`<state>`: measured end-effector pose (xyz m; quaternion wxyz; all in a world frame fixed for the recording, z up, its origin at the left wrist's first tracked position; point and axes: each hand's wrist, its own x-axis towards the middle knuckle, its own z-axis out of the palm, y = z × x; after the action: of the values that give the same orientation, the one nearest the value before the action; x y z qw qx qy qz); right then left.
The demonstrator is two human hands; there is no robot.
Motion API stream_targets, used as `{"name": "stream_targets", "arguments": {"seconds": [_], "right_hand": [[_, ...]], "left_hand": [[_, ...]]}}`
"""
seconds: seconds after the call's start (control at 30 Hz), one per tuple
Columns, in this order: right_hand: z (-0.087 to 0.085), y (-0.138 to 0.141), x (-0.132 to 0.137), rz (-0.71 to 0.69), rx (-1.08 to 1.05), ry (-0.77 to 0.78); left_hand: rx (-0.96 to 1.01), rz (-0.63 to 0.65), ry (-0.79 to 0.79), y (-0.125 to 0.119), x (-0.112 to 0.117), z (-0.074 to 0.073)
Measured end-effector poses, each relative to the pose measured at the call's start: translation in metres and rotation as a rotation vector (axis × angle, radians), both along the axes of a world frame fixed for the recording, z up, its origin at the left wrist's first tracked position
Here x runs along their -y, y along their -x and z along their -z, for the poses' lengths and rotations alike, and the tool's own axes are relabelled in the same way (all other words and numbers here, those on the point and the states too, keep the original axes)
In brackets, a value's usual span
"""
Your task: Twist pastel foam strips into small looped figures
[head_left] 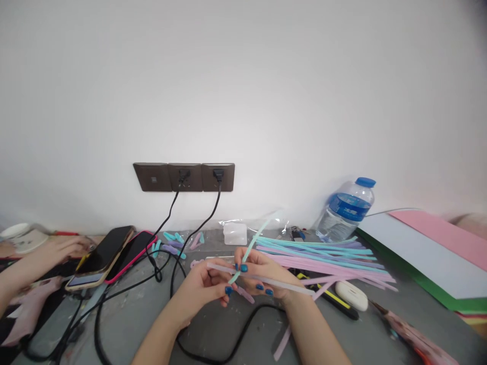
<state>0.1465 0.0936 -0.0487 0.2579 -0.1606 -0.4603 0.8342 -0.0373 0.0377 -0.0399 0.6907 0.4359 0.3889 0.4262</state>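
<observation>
My left hand is closed, its thumb and fingers pinching near the left end of a pale lilac strip. My right hand is closed too, and its fingertips grip a mint green strip that slants upward across the lilac one. The lilac strip runs on under the right fingers and over the wrist. Where exactly the strips meet is partly hidden by the fingers. A small pinkish piece shows just below the hands. Behind my right hand lies a bundle of blue, purple and pink strips.
At left are two phones, black cables, small folded pieces and another person's hand. To the right stand or lie a water bottle, a cutter, a white case, a pink glue gun and coloured sheets.
</observation>
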Motion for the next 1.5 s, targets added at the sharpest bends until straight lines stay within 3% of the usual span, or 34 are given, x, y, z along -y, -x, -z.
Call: {"name": "stream_targets", "arguments": {"seconds": [0.23,0.53,0.73,0.83,1.1,1.5], "right_hand": [[0.002,-0.001,0.0,-0.042,0.024,-0.077],[-0.005,-0.001,0.0,0.035,0.062,-0.13],[-0.004,-0.001,0.002,0.027,0.035,-0.138],[-0.002,0.0,0.002,-0.037,0.075,-0.137],[0.004,0.002,0.005,-0.177,0.155,-0.104],[0.006,0.01,0.005,-0.086,0.132,-0.148]], "left_hand": [[-0.091,0.051,-0.05,0.005,-0.002,0.001],[-0.338,-0.008,-0.239,0.008,-0.005,-0.001],[-0.169,-0.006,-0.226,0.011,-0.004,-0.003],[-0.087,0.067,-0.185,0.013,-0.002,-0.006],[-0.65,0.174,-0.346,0.011,0.002,-0.003],[-0.751,0.127,-0.514,0.004,0.004,-0.01]]}}
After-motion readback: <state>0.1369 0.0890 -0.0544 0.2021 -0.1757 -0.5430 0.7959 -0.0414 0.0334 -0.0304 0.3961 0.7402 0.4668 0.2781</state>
